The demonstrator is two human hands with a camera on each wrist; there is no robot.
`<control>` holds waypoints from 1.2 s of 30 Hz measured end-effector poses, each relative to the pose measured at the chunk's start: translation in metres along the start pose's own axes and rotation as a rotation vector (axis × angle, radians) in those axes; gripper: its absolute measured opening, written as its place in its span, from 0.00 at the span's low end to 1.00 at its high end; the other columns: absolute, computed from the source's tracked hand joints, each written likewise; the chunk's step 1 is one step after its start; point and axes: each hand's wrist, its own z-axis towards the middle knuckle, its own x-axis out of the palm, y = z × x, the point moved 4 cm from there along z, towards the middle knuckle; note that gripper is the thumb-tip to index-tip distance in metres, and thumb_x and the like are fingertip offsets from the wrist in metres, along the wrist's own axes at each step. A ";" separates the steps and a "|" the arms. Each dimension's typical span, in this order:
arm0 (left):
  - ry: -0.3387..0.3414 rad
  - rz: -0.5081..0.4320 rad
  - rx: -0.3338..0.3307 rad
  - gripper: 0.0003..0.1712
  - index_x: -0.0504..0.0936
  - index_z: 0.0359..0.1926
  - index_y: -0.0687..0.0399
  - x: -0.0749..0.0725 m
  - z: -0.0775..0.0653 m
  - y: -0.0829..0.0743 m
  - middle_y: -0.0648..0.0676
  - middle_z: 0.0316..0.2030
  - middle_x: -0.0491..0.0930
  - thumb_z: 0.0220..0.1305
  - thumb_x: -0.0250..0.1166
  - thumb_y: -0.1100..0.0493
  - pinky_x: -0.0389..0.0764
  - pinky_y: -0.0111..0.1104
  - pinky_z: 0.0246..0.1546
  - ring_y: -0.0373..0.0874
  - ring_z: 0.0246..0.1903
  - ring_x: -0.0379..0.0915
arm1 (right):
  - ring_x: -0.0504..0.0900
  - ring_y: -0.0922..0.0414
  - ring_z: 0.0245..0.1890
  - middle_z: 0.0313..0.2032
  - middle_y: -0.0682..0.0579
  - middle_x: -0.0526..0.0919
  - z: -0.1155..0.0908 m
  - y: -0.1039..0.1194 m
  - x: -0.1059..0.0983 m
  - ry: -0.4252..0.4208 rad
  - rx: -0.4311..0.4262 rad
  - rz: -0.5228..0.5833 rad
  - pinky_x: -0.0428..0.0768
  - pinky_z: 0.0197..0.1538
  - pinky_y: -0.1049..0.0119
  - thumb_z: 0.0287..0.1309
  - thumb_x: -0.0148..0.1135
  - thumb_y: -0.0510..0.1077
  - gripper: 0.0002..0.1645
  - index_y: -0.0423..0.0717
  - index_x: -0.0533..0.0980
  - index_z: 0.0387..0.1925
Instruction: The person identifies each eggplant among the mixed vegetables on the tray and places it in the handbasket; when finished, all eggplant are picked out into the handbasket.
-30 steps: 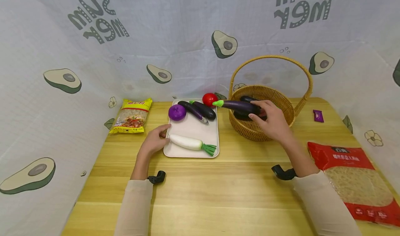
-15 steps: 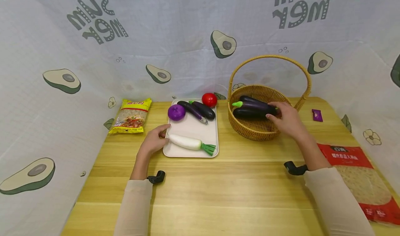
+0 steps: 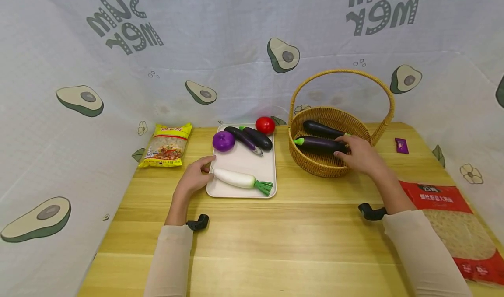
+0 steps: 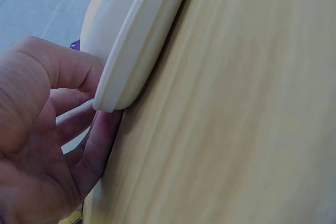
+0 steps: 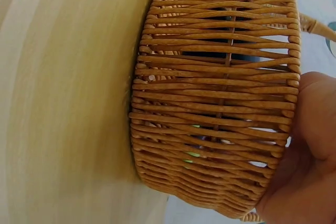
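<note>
In the head view my left hand (image 3: 196, 174) grips the left edge of a white tray (image 3: 242, 193); the left wrist view has fingers above and below its rim (image 4: 128, 40). A white radish (image 3: 236, 178) with green tops lies in front on the tray. At its back are a round purple vegetable (image 3: 223, 141), two eggplants (image 3: 257, 138) and a tomato (image 3: 265, 125). My right hand (image 3: 360, 156) reaches into a wicker basket (image 3: 324, 171), thumb and fingers around the right end of an eggplant (image 3: 320, 145). Another eggplant (image 3: 320, 129) lies behind it. The basket wall partly hides this hand in the right wrist view.
A yellow noodle packet (image 3: 167, 146) lies left of the tray. To the right are a small purple wrapped sweet (image 3: 401, 145) and a large red pasta bag (image 3: 453, 227), partly under the right forearm. The basket's tall handle (image 3: 342, 71) arches over its opening. A patterned cloth hangs behind.
My right hand has moved right and lowered the eggplant from above the basket's left side into its front part. My left hand has stayed at the tray edge.
</note>
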 end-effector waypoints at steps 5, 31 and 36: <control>0.005 0.002 -0.001 0.38 0.70 0.69 0.42 0.000 0.000 0.001 0.58 0.47 0.79 0.53 0.63 0.61 0.76 0.36 0.41 0.49 0.45 0.74 | 0.71 0.32 0.56 0.59 0.28 0.71 0.007 0.000 0.002 0.041 0.005 -0.048 0.70 0.55 0.36 0.65 0.58 0.47 0.31 0.34 0.66 0.64; 0.000 0.006 0.009 0.38 0.70 0.68 0.43 -0.001 0.000 -0.001 0.58 0.44 0.80 0.53 0.63 0.62 0.74 0.35 0.40 0.49 0.43 0.73 | 0.75 0.34 0.52 0.56 0.28 0.74 0.007 -0.001 0.001 0.068 0.009 -0.009 0.73 0.53 0.38 0.62 0.61 0.49 0.33 0.34 0.68 0.62; 0.001 0.003 0.008 0.38 0.70 0.68 0.43 -0.001 0.000 -0.001 0.58 0.45 0.80 0.53 0.63 0.62 0.75 0.35 0.40 0.49 0.44 0.74 | 0.74 0.33 0.55 0.58 0.29 0.73 0.004 0.003 -0.003 0.017 -0.001 0.025 0.72 0.54 0.38 0.64 0.59 0.52 0.34 0.35 0.67 0.64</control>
